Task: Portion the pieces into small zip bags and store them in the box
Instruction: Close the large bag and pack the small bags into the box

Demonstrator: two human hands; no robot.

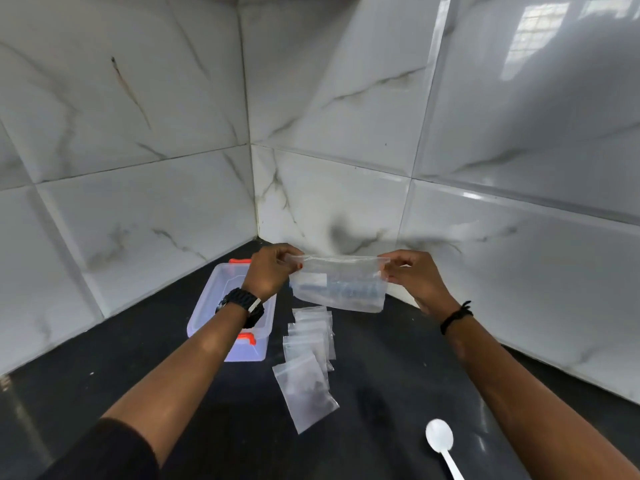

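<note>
A large clear zip bag [341, 285] hangs in the air above the dark counter, with bluish pieces showing faintly along its lower part. My left hand [272, 273] pinches its top left corner and my right hand [414, 277] pinches its top right corner, stretching the zip edge between them. Below it, several small clear zip bags [308, 358] lie overlapping in a row on the counter; the nearest one holds something dark. A clear plastic box [221, 299] with orange latches stands to the left, partly hidden by my left wrist.
A white plastic spoon [440, 443] lies on the black counter [381, 393] at the front right. White marble-look tiled walls [156, 209] meet in a corner just behind the box and close off the counter at the left, back and right.
</note>
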